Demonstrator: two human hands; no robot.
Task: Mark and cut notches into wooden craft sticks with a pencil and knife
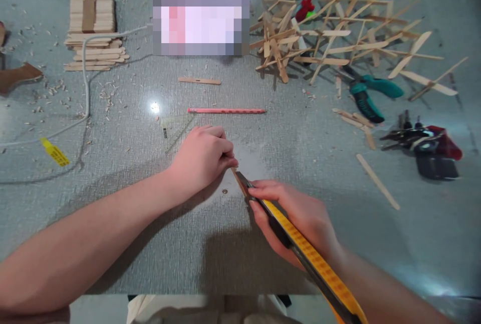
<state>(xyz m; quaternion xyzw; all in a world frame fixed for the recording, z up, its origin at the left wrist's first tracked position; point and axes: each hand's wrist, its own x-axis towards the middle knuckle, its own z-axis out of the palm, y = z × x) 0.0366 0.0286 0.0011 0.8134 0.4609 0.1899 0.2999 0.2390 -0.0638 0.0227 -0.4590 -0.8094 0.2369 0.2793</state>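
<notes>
My left hand [206, 156] is closed on one end of a thin wooden stick [240, 182], which slants down and right from the fingertips. In my right hand [296, 213] is a yellow and black utility knife [306, 249], its blade lying along or against the stick. Whether the blade cuts into the wood cannot be made out. Beyond my left hand a pink pencil [226, 111] lies flat, and behind it rests a short wooden stick [199, 81].
Stacked sticks [92, 23] and a white cable [85, 78] are at the left. Crossed sticks [330, 38] pile up at the back right, near green-handled pliers [366, 98] and keys [421, 141]. A loose stick [378, 181] lies right of my hands. Wood scraps dot the table [158, 244].
</notes>
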